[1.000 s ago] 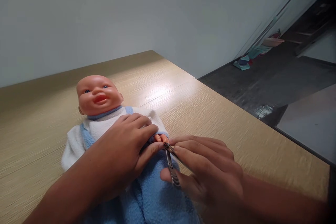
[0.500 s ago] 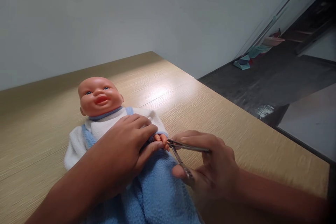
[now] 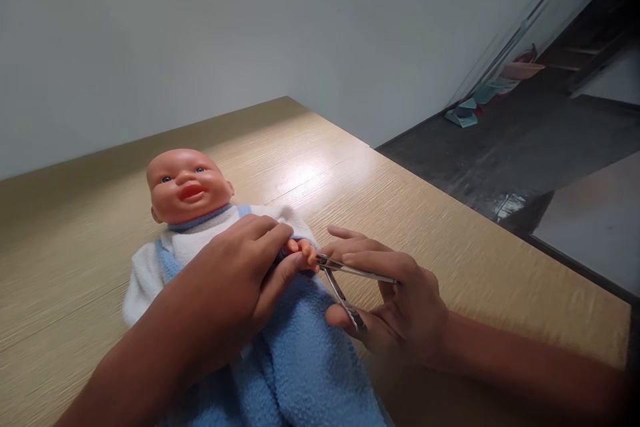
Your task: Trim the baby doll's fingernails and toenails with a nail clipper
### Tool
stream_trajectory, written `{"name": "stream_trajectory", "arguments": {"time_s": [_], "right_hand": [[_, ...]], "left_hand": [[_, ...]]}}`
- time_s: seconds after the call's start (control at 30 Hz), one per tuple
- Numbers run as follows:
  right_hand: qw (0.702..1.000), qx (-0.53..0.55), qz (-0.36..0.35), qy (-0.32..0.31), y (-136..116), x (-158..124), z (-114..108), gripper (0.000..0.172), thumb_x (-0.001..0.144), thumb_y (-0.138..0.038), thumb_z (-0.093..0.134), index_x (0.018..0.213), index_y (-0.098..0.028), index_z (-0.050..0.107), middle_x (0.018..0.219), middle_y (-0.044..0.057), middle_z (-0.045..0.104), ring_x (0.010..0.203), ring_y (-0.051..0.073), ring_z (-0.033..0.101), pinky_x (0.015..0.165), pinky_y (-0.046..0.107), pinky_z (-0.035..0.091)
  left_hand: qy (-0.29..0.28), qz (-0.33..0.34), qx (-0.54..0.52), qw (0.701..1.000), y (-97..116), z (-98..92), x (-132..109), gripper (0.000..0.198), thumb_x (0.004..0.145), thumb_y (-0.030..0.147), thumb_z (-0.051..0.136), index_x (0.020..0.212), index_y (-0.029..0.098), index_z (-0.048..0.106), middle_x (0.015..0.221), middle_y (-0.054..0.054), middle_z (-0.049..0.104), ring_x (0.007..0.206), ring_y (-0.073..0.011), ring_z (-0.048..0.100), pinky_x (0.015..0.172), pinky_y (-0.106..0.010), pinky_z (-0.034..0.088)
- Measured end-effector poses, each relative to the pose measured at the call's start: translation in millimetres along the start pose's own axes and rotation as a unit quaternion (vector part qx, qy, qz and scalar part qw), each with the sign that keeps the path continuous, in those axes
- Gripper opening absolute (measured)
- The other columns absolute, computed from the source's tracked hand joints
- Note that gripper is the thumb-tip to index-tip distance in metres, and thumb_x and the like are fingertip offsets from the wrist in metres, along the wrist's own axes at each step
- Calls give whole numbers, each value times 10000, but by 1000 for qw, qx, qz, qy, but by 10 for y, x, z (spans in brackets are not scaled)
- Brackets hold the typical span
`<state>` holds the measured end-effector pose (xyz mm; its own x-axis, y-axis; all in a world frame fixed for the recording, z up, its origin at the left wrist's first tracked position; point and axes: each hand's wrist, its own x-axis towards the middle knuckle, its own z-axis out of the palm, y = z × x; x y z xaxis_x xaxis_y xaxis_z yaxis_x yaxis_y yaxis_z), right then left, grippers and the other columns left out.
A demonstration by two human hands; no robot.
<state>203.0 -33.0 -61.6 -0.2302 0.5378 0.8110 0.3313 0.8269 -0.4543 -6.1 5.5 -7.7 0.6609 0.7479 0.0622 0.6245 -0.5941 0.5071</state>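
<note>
A baby doll (image 3: 187, 185) in white and blue fleece clothes (image 3: 300, 360) lies on its back on a wooden table (image 3: 400, 213). My left hand (image 3: 235, 280) rests on the doll's chest and pinches the doll's small hand (image 3: 303, 253) between thumb and fingers. My right hand (image 3: 395, 307) grips a metal nail clipper (image 3: 343, 280) with its lever spread open. The clipper's jaws touch the doll's fingertips.
A white wall runs behind the table. To the right the table edge drops off to a dark floor (image 3: 525, 140), where teal and red items (image 3: 470, 110) lie against the wall in the distance.
The clipper's lever has opened from squeezed to spread apart. My right hand has dropped slightly, and my fingers have loosened around the clipper. The left hand keeps its hold on the doll's hand.
</note>
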Motion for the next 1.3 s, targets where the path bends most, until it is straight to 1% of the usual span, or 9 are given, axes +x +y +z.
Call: {"name": "stream_trajectory", "arguments": {"time_s": [0.13,0.33,0.53,0.63,0.77,0.93,1.0,1.13,1.3], "right_hand": [[999,-29,-32,-19,-37,37,9,349,922,-351,693,1156,-137,546,948,103,752,949,207,751,1012,472,588],[995,-77,-50,-28,-88,95,-3,322,905,-343,717,1083,-114,577,958,131,766,925,202,761,1010,457,583],[990,-114,-71,-31,-151,135,-17,182,930,-261,678,1009,-108,618,940,124,776,919,188,759,1001,448,584],[988,-129,-80,-30,-156,141,-14,226,908,-293,709,1023,-121,619,941,111,779,912,181,756,1001,435,586],[990,-127,-53,-30,-167,150,-17,277,865,-326,759,1014,-143,615,924,74,774,847,167,751,1002,388,583],[994,-104,-5,-28,-213,175,-20,163,925,-303,677,971,-161,612,851,36,756,791,148,738,986,351,581],[994,-103,-11,-28,-215,179,-5,157,919,-294,682,956,-159,611,845,41,753,796,153,737,982,350,581],[993,-115,-22,-16,-194,184,33,234,867,-333,756,936,-160,614,818,37,749,781,159,733,966,350,592],[995,-91,-38,-21,-168,151,39,165,930,-291,668,998,-152,611,888,69,751,856,181,738,939,370,615]], "left_hand": [[-6,5,0,1000,1,-2,-11,260,1055,378,402,959,239,600,961,12,613,902,-186,540,806,-367,407],[-11,18,-4,1000,7,-10,2,236,1055,354,408,967,236,593,975,12,613,941,-192,538,851,-382,411],[-13,21,-3,1000,5,-9,4,255,1059,363,388,971,232,588,994,0,610,943,-198,530,852,-390,412],[-18,19,-6,1000,0,-8,10,268,1058,371,384,949,227,582,982,-7,609,927,-203,526,835,-391,407],[-16,20,-11,1000,-5,-10,17,269,1057,367,383,945,229,585,969,-9,610,924,-207,528,837,-391,401],[-23,19,-7,1000,-2,-10,5,268,1055,367,384,968,234,600,990,-12,614,945,-211,529,853,-400,405],[-23,17,-4,1000,-3,-10,3,273,1055,374,385,976,232,604,1005,-15,617,950,-213,530,855,-404,409],[-23,21,-2,1000,-7,-11,8,265,1057,367,391,998,231,610,1033,-14,621,958,-207,535,864,-410,417],[-27,15,2,1000,-7,-8,6,296,1065,371,364,995,229,614,1039,-22,627,962,-212,537,865,-417,418]]}}
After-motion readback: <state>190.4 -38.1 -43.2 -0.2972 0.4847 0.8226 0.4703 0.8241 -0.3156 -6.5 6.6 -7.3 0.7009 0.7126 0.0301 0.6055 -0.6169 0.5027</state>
